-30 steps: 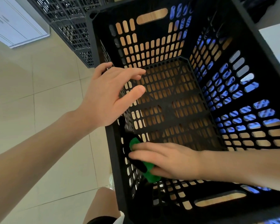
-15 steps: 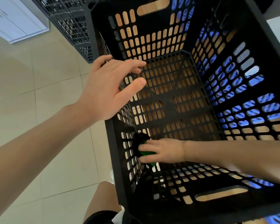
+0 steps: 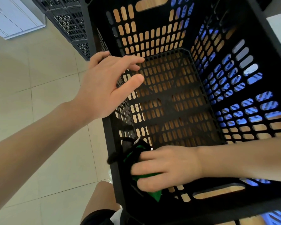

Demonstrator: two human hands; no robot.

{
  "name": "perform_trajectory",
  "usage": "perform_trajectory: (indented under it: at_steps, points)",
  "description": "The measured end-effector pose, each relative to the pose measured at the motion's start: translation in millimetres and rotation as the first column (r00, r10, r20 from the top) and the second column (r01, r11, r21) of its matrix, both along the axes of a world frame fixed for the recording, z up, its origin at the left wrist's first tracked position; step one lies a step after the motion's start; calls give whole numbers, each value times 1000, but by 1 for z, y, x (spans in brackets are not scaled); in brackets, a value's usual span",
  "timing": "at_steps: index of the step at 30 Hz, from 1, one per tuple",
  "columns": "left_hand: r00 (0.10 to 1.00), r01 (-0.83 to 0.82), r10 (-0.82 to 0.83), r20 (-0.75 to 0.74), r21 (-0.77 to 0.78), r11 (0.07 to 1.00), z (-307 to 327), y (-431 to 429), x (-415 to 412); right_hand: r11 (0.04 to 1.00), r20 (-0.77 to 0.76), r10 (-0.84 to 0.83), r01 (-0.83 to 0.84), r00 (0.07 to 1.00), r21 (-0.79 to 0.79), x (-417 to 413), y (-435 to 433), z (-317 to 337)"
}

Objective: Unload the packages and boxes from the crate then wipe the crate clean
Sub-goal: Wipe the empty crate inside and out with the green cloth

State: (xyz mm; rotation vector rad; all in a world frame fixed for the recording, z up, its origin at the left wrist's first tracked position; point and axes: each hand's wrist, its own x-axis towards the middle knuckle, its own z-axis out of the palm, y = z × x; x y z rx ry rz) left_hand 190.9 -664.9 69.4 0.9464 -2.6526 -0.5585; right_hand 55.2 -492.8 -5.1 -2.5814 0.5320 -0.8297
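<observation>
Right hand [image 3: 167, 168] presses a green-and-black cloth [image 3: 131, 157] with flat fingers against the near left inner corner of the black crate [image 3: 201, 210]. Left hand [image 3: 104, 88], fingers loosely spread, rests on its left rim.

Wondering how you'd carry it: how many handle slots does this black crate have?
2: one handle slot at the far end, another at the near end. Others may be hidden.
</observation>
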Motion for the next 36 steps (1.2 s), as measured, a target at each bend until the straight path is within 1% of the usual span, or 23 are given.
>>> perform_trajectory:
  at_steps: [2,3,6,9,11,13,14,18,20,22,24,26,29,31,34,36]
  points:
    - [1000,2,-2,2,-2,1000,0,0,0,996,-132,3,-15,991,-84,0,-3,-18]
    - [1000,2,-2,5,-3,1000,0,0,0,995,-184,7,-26,983,-98,0,-5,-28]
    - [1000,0,0,14,-2,1000,0,0,0,998,-302,42,-57,952,-41,-6,-11,-57]
    - [1000,0,0,21,-3,1000,-1,-1,1,997,-452,73,-62,889,39,-15,-11,-78]
    - [1000,3,-3,24,-5,1000,0,0,1,996,-499,84,-63,863,58,-16,-9,-81]
    - [1000,4,-4,24,-2,1000,0,0,1,996,-481,92,-77,872,50,-11,-7,-76]
    - [1000,5,-5,21,-1,1000,0,0,1,996,-445,90,-82,891,38,-8,-5,-71]
    - [1000,4,-4,7,-5,1000,-1,-1,2,995,-178,98,-96,979,23,-4,6,-32]
    - [1000,3,-3,1,-3,1000,-2,0,2,994,-72,113,-111,991,22,-2,15,-15]
    - [1000,-3,3,-6,0,1000,-2,0,2,993,-4,113,-113,994,36,0,21,-8]
    - [1000,-7,7,-11,3,1000,-2,-1,3,990,-26,136,-135,990,43,0,19,-14]
    - [1000,-11,11,-11,4,1000,-2,-1,3,985,-150,168,-161,974,58,-3,12,-32]
    - [1000,-13,13,1,0,1000,-1,1,2,983,-346,174,-143,922,114,-8,2,-64]
    - [1000,-12,12,7,-3,1000,-1,1,2,980,-423,181,-129,888,150,-9,-2,-79]
    - [1000,-13,13,20,-9,1000,0,0,2,980,-458,177,-110,871,168,-7,-5,-84]
    - [1000,-9,9,28,-9,1000,0,1,2,982,-410,152,-91,899,165,-5,-3,-74]
